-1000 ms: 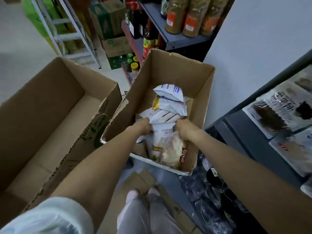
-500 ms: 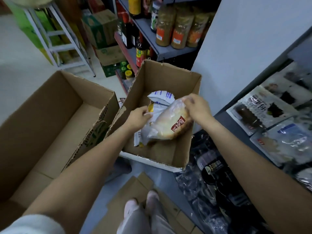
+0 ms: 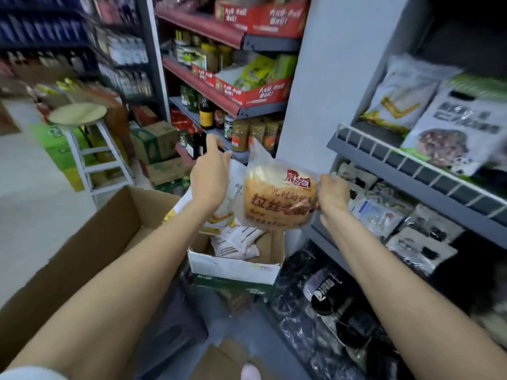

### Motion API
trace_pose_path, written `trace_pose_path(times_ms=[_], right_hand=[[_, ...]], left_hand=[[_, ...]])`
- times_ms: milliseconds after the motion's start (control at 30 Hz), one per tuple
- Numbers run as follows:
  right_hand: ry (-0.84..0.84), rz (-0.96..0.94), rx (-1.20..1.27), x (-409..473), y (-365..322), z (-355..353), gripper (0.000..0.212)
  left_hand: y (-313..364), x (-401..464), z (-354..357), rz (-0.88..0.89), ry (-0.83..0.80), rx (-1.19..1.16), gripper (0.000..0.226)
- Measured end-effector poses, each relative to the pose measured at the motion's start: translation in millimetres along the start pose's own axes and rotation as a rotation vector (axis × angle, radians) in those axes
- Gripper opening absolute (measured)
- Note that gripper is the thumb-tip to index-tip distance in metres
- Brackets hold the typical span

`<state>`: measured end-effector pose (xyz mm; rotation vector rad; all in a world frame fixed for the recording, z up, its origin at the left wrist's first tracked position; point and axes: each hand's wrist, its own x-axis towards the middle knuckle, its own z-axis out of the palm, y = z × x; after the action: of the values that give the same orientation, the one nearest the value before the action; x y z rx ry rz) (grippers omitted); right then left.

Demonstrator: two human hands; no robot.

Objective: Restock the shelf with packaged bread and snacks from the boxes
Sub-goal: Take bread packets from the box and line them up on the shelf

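Hands (image 3: 210, 175) (image 3: 332, 193) hold bread bag (image 3: 277, 200) beside shelf edge (image 3: 411, 167).

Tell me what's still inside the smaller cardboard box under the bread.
The smaller cardboard box holds white striped snack packets. The clear-wrapped round bread and left hand cover the rest.

Clear-bagged round bread (image 3: 277, 200), raised above box (image 3: 236, 266)

Two bare hands held a bagged bread loaf (image 3: 277, 198) above an open cardboard box (image 3: 236, 259); the right hand (image 3: 332, 192) gripped its edge beside a wire-fronted shelf (image 3: 411, 171).
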<state>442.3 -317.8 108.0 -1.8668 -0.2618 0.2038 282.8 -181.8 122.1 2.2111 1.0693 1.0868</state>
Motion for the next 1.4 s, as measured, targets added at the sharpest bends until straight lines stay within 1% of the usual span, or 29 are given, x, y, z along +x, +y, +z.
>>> trace_pose_path(times_ms=[67, 133, 267, 333, 400, 500, 567, 633, 733, 767, 833, 867, 933, 1000, 1033, 1067, 1100, 1133, 1167, 1267, 1400], right_hand=[[0.069, 0.012, 0.063, -24, -18, -34, 0.037], [0.128, 0.029, 0.074, -43, -31, -68, 0.037], [0.243, 0.061, 0.034, -83, -49, -139, 0.038], [0.325, 0.059, 0.028, -96, -53, -171, 0.037], [0.423, 0.059, 0.02, -104, -52, -202, 0.038], [0.494, 0.002, 0.021, -117, -48, -244, 0.037], [0.535, -0.033, 0.04, -128, -47, -275, 0.032], [0.574, -0.055, 0.086, -136, -42, -310, 0.03], [0.604, -0.121, 0.059, -154, -34, -371, 0.029], [0.574, -0.143, 0.056, -163, -31, -391, 0.035], [0.458, -0.231, 0.023, -183, -21, -432, 0.056], [0.402, -0.307, -0.044, -194, -16, -451, 0.065], [0.313, -0.429, -0.178, -211, -3, -495, 0.076], [0.267, -0.434, -0.14, -218, 15, -547, 0.102], [0.243, -0.421, -0.093, -221, 25, -576, 0.11], [0.2, -0.42, -0.055, -225, 34, -605, 0.114], [0.164, -0.422, -0.037, -229, 42, -632, 0.113], [0.148, -0.427, -0.038, -234, 51, -658, 0.108], [0.166, -0.433, -0.054, -237, 59, -682, 0.1], [0.276, -0.458, -0.069, -246, 77, -750, 0.078], [0.459, -0.447, -0.139, -249, 99, -827, 0.074]], left_hand=[[25, -15, -18, 0.106, -0.093, 0.067, 0.018], [51, -32, -36, 0.234, -0.135, 0.095, 0.021], [110, -61, -68, 0.444, -0.207, 0.206, 0.036], [137, -74, -78, 0.55, -0.251, 0.268, 0.046], [162, -87, -82, 0.663, -0.306, 0.277, 0.055], [206, -112, -81, 0.756, -0.488, 0.288, 0.062], [235, -132, -73, 0.736, -0.638, 0.216, 0.063], [260, -152, -60, 0.681, -0.761, 0.028, 0.06], [299, -184, -36, 0.604, -0.812, -0.333, 0.053], [315, -195, -29, 0.601, -0.8, -0.398, 0.054], [350, -222, -15, 0.617, -0.761, -0.437, 0.057], [369, -236, -8, 0.625, -0.749, -0.441, 0.057], [411, -269, 4, 0.623, -0.758, -0.464, 0.055], [453, -305, 15, 0.611, -0.766, -0.502, 0.054], [474, -324, 20, 0.603, -0.764, -0.518, 0.054], [495, -344, 27, 0.592, -0.767, -0.536, 0.054], [514, -363, 33, 0.572, -0.783, -0.559, 0.054], [533, -382, 40, 0.545, -0.809, -0.592, 0.054], [550, -401, 48, 0.515, -0.837, -0.632, 0.055], [601, -455, 67, 0.449, -0.874, -0.696, 0.053], [662, -510, 84, 0.398, -0.865, -0.726, 0.043]])
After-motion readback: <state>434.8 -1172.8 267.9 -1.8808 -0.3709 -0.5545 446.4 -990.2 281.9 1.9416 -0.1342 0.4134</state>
